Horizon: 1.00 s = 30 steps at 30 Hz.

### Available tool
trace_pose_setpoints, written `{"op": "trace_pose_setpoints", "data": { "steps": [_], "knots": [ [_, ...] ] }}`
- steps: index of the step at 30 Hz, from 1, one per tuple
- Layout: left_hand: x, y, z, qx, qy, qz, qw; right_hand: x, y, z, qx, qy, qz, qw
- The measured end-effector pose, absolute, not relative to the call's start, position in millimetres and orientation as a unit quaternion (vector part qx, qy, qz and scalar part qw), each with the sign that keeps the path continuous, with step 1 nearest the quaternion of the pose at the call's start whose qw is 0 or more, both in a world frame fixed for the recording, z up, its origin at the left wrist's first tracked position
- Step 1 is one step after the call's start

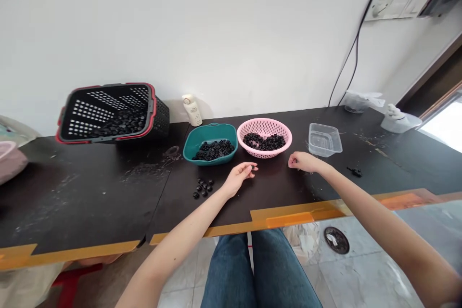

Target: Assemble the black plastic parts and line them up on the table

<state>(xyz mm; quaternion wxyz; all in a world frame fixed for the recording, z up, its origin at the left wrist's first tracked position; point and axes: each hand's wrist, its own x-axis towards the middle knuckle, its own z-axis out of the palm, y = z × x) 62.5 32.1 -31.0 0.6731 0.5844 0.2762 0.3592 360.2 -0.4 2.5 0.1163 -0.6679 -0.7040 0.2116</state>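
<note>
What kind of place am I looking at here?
Probably a small workshop or home assembly spot: a dark worktop edged with orange tape, a teal tray and pink colander of small black parts, and a basket holding more.

Runs left to right on the dark flat tabletop [97, 178] from black-and-red perforated plastic basket [163, 116], past teal rectangular plastic basin [197, 140] and round pink perforated plastic colander [265, 154], to clear rectangular plastic tub [325, 143]. Shows small round black pieces [204, 186] before the basin.
</note>
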Motion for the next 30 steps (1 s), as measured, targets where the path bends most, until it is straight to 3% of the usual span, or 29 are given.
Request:
{"op": "trace_pose_setpoints", "data": {
  "steps": [4, 9, 12, 18, 30],
  "knots": [
    [62, 31, -30, 0.548, 0.262, 0.367, 0.704, 321, -12, 24, -0.579, -0.718, 0.334, 0.193],
    [60, 30, -26, 0.468, 0.235, 0.359, 0.772, 250, -7, 40, -0.455, -0.616, 0.414, 0.492],
    [56, 30, -23, 0.399, 0.223, 0.364, 0.812, 222, 10, 29, -0.418, -0.56, 0.416, 0.583],
    [55, 34, -27, 0.353, 0.22, 0.387, 0.823, 207, 12, -8, -0.408, -0.522, 0.389, 0.64],
    [57, 35, -29, 0.319, 0.229, 0.379, 0.838, 201, 3, -19, -0.452, -0.536, 0.338, 0.628]
  ]
}}
